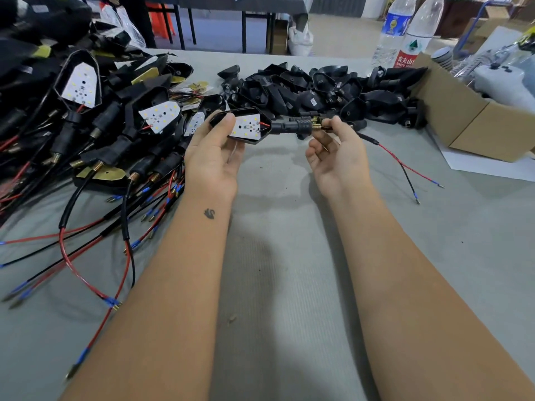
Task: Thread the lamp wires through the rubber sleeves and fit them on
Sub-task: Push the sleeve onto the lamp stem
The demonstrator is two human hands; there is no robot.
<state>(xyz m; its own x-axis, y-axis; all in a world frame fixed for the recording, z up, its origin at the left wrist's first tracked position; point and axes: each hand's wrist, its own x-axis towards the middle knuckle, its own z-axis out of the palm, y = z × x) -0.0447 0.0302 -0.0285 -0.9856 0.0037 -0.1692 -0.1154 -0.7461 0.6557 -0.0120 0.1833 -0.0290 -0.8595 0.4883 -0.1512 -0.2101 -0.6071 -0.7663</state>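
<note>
Holding a lamp (246, 127) above the grey bench (283, 256), the left hand (212, 157) has its thumb pressed on the black housing near the white LED board, fingers curled beneath it. The lamp lies roughly level, its stem pointing to the person's right. On that stem sits a black rubber sleeve (292, 127), right against the housing, with a brass threaded end showing just past it. The right hand (337, 157) pinches that brass end between thumb and fingertips, palm turned up, so its grip is pressed together on the stem. From beyond the right hand the wires (405, 166) trail out, 1 red and 1 black, dropping to the bench with their metal tips lying apart from each other.

To the left lies a large heap of lamps (86, 111) with sleeves on and wires spilling toward the near edge. Behind the hands is a pile of black housings (318, 88). A cardboard box (469, 123) stands at the right, touching that pile, and 2 plastic bottles (405, 33) stand behind it.
</note>
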